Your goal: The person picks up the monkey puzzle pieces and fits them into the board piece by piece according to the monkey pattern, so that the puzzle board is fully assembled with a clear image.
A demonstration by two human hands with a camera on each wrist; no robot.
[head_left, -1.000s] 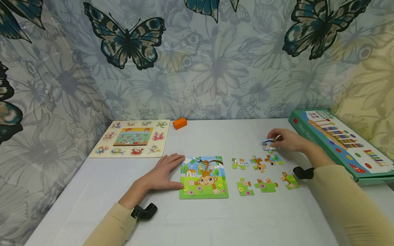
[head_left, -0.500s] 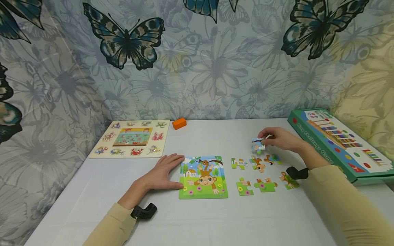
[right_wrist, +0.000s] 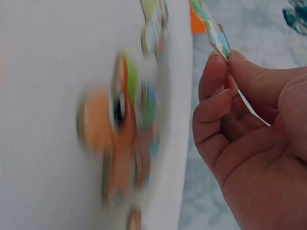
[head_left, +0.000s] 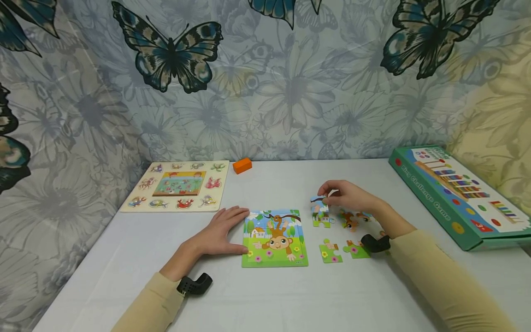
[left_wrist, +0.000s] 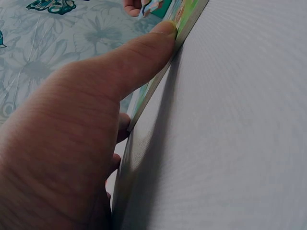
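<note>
A square monkey puzzle board (head_left: 275, 240) lies flat in the middle of the table. My left hand (head_left: 217, 233) rests at its left side, fingers spread, thumb touching the board edge (left_wrist: 177, 40) in the left wrist view. Thumb and fingertips of my right hand (head_left: 352, 196) pinch a blue-and-white jigsaw piece (head_left: 317, 203) with part of a dark branch. From the right wrist view this jigsaw piece (right_wrist: 216, 36) is seen nearly edge-on. In the head view it overlaps the top of a house piece (head_left: 321, 222).
Several loose pieces lie right of the board, including a monkey-face piece (head_left: 350, 222) and a green flower piece (head_left: 330, 252); my right forearm partly covers others. A sea-animal board (head_left: 134, 206) and an orange block (head_left: 242, 166) stand at the back left, a green game box (head_left: 431, 203) at right.
My right hand has carried the pinched jigsaw piece leftward, from above the right-hand loose pieces to over the house piece. The left hand and board have stayed put.
</note>
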